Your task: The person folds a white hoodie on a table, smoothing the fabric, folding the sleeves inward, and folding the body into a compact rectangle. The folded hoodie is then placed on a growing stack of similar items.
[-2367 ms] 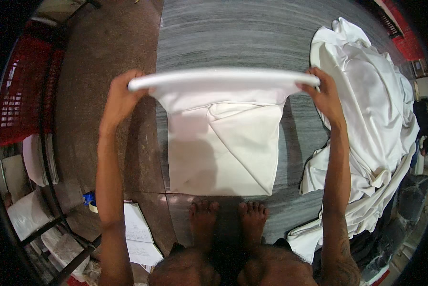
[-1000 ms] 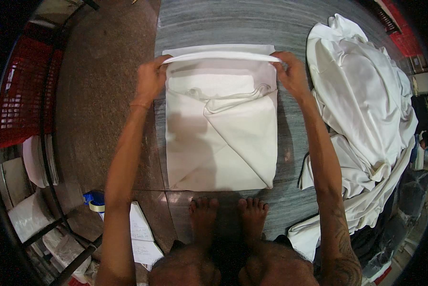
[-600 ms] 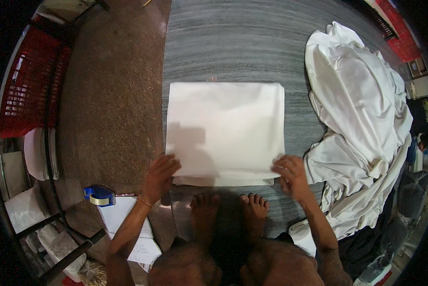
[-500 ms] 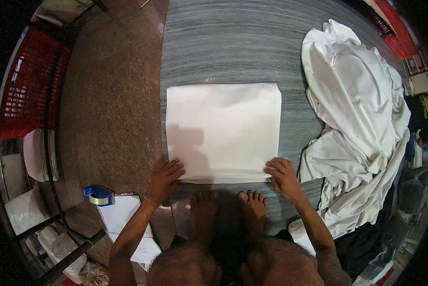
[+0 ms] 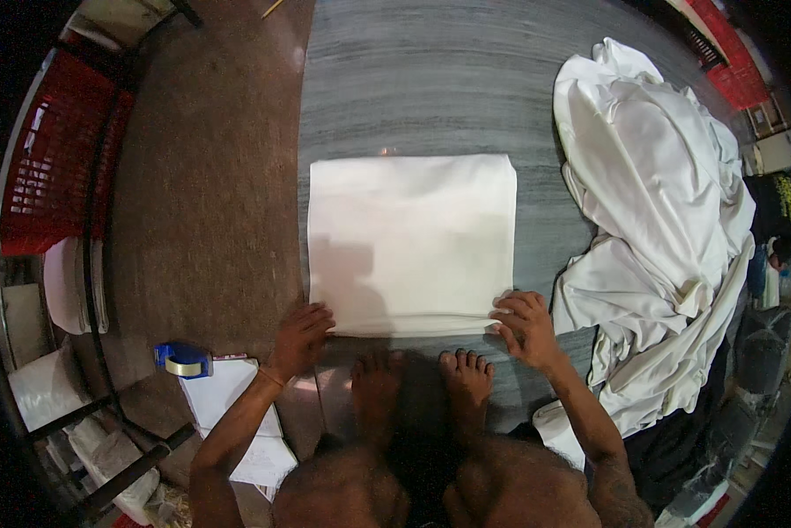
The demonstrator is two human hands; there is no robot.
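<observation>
A white cloth [image 5: 413,238], folded into a neat, nearly square stack, lies flat on the grey streaked sheet in front of me. My left hand [image 5: 303,336] grips its near left corner, fingertips on the edge. At the near right corner, my right hand [image 5: 525,330] pinches the layers between thumb and fingers. A rolled or doubled fold runs along the near edge between the hands. Shadows fall across the cloth's left and lower parts. To the right a big loose heap of white fabric [image 5: 651,176] spreads in creases.
The grey sheet [image 5: 430,79] borders a brown floor [image 5: 206,194] on the left. A blue tape dispenser [image 5: 182,361] sits by an open notebook [image 5: 224,396]. Red crates [image 5: 56,158] and a dark metal frame [image 5: 105,352] stand at far left. Wrapped bundles [image 5: 761,352] line the right.
My left hand has shifted slightly left and nearer to me. The right hand has turned a little at its corner, and the cloth's near edge has moved slightly.
</observation>
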